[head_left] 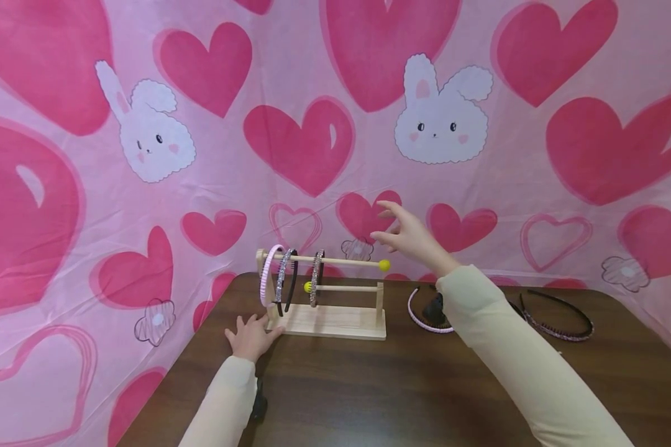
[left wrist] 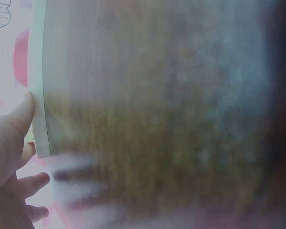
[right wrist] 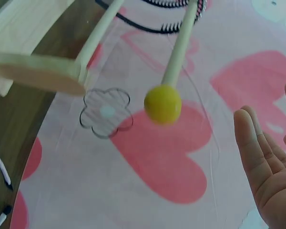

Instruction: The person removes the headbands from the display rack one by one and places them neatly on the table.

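Note:
A wooden headband stand (head_left: 330,321) has two horizontal rods with yellow ball ends. Three headbands hang on it: a pink wrapped one (head_left: 265,279), a silvery glittery one (head_left: 282,276) and a darker sparkly one (head_left: 315,276). My left hand (head_left: 251,338) lies on the table with fingers spread, touching the left end of the stand's base. In the left wrist view, its thumb (left wrist: 23,114) meets the pale base edge. My right hand (head_left: 405,236) is in the air, holding nothing, above and right of the yellow ball (right wrist: 163,104) on the upper rod.
Right of the stand, a light pink headband (head_left: 419,321) lies on the brown table (head_left: 341,391), partly behind the right forearm. Another dark glittery headband (head_left: 570,335) lies farther right. A pink cloth with hearts and rabbits (head_left: 307,56) hangs behind the table.

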The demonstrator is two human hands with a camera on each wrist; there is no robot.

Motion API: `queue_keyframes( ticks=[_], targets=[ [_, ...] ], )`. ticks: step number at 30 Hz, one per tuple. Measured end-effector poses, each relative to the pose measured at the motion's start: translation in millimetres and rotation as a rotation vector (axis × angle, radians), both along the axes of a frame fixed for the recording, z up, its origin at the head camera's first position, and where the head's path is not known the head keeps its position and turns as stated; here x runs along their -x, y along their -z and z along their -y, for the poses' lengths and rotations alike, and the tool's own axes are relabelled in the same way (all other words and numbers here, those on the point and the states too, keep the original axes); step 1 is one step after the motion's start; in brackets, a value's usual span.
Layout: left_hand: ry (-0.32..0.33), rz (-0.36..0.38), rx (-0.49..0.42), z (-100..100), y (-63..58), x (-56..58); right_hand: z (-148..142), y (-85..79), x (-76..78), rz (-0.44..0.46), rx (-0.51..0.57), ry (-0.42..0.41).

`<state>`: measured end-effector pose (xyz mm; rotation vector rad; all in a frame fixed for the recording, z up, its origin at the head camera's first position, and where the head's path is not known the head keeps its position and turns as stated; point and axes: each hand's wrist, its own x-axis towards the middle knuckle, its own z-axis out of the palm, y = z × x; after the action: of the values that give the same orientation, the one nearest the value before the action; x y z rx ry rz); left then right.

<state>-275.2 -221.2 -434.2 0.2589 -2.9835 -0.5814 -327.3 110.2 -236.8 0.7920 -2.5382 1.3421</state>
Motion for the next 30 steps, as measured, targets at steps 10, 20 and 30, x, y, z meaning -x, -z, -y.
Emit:
queue_keyframes(
  ticks=[10, 20, 30],
  targets=[
    [0.005, -0.008, 0.018, -0.5, -1.1, -0.2, 38.4, 9.4, 2.0, 0.097, -0.028, -0.043],
    [-0.004, 0.002, 0.011, -0.8, -0.4, 2.4, 68.7, 23.2, -1.9, 0.229, -0.018, -0.147],
    [-0.011, 0.001, 0.022, -1.7, -0.7, 1.6, 90.9, 35.0, -9.0, 0.319, 0.015, -0.121]
  ],
)
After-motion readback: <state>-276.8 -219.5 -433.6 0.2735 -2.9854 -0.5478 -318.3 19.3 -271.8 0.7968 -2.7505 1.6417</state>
